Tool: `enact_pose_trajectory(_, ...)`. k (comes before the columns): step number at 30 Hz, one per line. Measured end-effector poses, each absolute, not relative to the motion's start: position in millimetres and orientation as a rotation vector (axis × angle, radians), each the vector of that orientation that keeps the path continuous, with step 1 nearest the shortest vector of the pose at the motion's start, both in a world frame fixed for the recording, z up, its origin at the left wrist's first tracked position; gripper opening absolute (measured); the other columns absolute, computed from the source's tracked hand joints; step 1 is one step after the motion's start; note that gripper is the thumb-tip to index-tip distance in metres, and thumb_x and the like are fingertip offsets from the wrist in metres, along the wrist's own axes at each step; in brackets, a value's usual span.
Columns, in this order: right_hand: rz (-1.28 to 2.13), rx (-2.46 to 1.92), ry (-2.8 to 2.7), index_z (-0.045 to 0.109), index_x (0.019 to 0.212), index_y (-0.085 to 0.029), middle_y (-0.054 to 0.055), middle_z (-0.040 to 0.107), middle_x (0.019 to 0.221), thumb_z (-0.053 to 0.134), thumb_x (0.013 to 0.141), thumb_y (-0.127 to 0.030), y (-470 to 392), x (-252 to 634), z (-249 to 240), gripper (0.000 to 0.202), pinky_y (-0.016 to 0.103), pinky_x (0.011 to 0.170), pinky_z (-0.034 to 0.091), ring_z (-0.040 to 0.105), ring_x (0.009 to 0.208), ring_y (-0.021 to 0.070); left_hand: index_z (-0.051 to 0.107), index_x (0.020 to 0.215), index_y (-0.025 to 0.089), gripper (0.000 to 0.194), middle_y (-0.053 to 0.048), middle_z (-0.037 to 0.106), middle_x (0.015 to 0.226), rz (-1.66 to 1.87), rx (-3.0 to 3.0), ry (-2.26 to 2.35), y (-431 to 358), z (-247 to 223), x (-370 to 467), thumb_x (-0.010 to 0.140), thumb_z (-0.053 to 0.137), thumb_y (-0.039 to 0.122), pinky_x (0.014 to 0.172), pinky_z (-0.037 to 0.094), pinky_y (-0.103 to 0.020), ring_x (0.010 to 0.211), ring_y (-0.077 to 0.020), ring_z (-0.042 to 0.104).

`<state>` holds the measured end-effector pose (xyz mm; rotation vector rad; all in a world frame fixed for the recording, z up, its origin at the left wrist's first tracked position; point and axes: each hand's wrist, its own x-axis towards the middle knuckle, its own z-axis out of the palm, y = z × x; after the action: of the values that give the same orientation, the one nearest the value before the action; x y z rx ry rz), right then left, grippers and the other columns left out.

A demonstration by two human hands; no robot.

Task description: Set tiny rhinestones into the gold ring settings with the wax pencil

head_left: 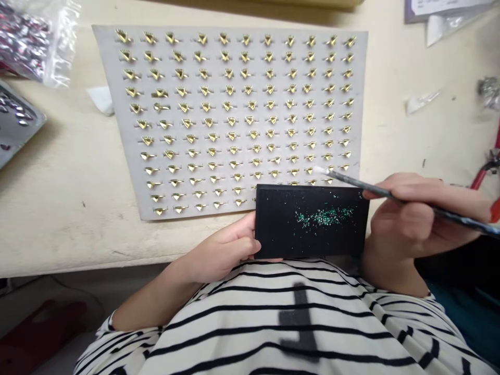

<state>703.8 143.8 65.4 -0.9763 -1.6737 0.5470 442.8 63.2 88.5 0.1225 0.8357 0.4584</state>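
Note:
My left hand (224, 247) grips the left end of a flat black tray (277, 239), its thumb on top. Tiny green and clear stones (326, 216) lie scattered over the tray's middle and right. Between the fingers of my right hand (414, 213) is a thin dark brush (363, 185) with a white tip. That tip hovers beyond the tray's far edge, over the lower right of a pale board (133, 182). Rows of gold-coloured rings (232, 121) with triangular faces stand in the board. The tray hides part of the board's near right corner.
At the upper left lies a clear bag (35, 41) of shiny purple-red pieces, above a box (17, 122) with shiny pieces. A white scrap (101, 99) touches the board's left side. Red-handled pliers (486, 169) and small plastic bags (424, 101) are on the right.

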Motion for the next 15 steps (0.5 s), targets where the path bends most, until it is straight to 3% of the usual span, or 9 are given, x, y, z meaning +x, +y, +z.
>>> enact_pose_trajectory(4,0.507,-1.127,-1.654,0.069,0.097,-0.021,0.002,0.070,0.078,0.062,0.081,-0.017,150,691,60,0.018,0.032,0.057,0.055,0.069,0.069,0.0148,0.061,0.124,0.027,0.049,0.000,0.069,0.109,0.445,0.142,0.824,65,89,443,0.083,0.046,0.004,0.090,0.055,-0.032,0.099,-0.0189,0.066)
enact_pose_trajectory(9,0.543,-1.241,-1.543,0.070,0.096,-0.026,0.001,0.070,0.080,0.060,0.082,-0.018,145,685,59,0.019,0.039,0.060,0.055,0.069,0.071,0.0186,0.057,0.133,0.027,0.054,-0.002,0.070,0.122,0.406,0.244,0.807,66,87,440,0.084,0.046,0.006,0.092,0.054,-0.034,0.110,-0.0223,0.065)
enact_pose_trajectory(15,0.551,-1.229,-1.540,0.071,0.094,-0.026,0.000,0.069,0.079,0.061,0.080,-0.016,144,686,57,0.019,0.036,0.060,0.053,0.068,0.069,0.0173,0.054,0.136,0.032,0.057,0.001,0.067,0.131,0.394,0.291,0.788,69,87,440,0.085,0.045,0.006,0.100,0.052,-0.039,0.114,-0.0231,0.065)
